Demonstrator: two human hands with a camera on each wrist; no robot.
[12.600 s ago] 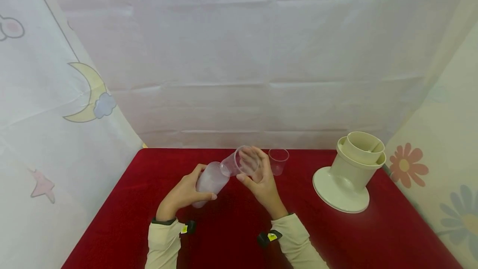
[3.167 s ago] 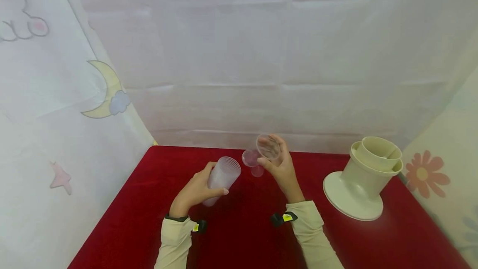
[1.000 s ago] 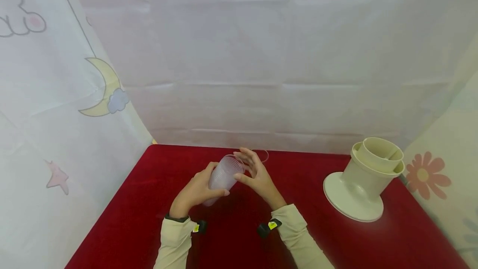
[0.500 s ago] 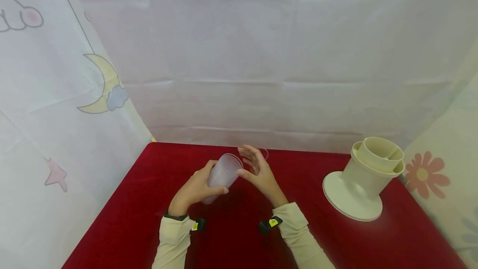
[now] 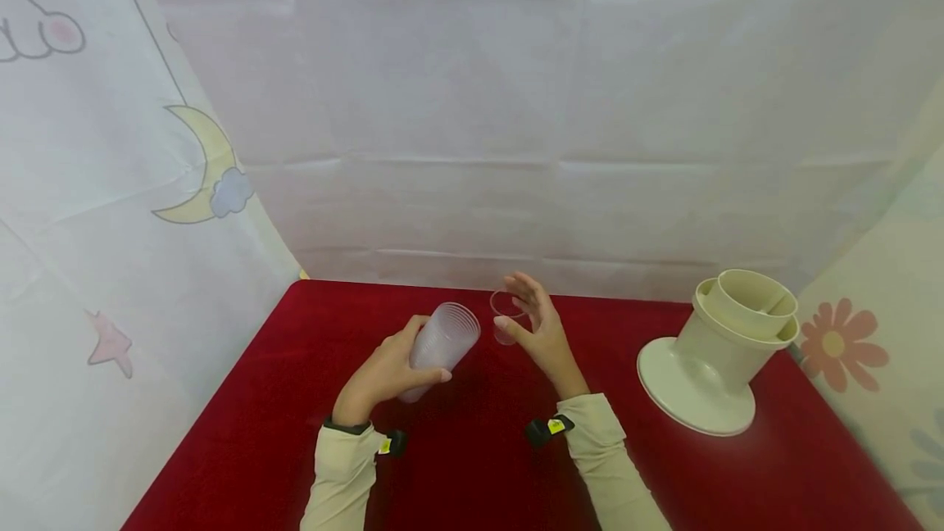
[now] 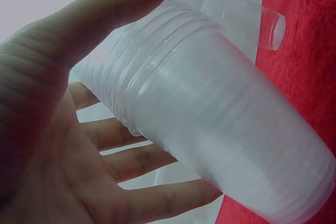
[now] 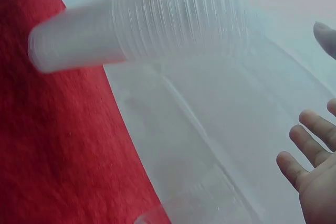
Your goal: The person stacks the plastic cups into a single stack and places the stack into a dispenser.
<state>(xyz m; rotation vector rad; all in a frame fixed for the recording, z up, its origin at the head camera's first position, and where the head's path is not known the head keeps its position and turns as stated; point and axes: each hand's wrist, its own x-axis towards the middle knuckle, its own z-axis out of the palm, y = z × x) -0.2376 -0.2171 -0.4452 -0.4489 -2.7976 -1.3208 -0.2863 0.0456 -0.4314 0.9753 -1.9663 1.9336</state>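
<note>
My left hand [image 5: 383, 371] grips a stack of clear plastic cups [image 5: 446, 340], tilted with the rims up and to the right. In the left wrist view the thumb lies over the nested rims of the stack [image 6: 210, 93] and the fingers pass beneath. A single clear cup [image 5: 505, 334] stands on the red cloth to the right of the stack. My right hand [image 5: 542, 338] is beside this cup, thumb and fingers spread. In the right wrist view the right hand [image 7: 320, 177] holds nothing, and the single cup [image 7: 194, 203] shows faintly at the bottom.
A cream plastic stand [image 5: 696, 359] with a round base and a ringed, hollow top sits at the right of the red-covered table [image 5: 457, 465]. White sheeting [image 5: 442, 105] rises behind the table, with patterned sheets at both sides.
Earlier the right hand held a single cup, then hovered at the rims of the stack. Over the last half second it has moved right, to the standing cup. The left hand keeps the stack.
</note>
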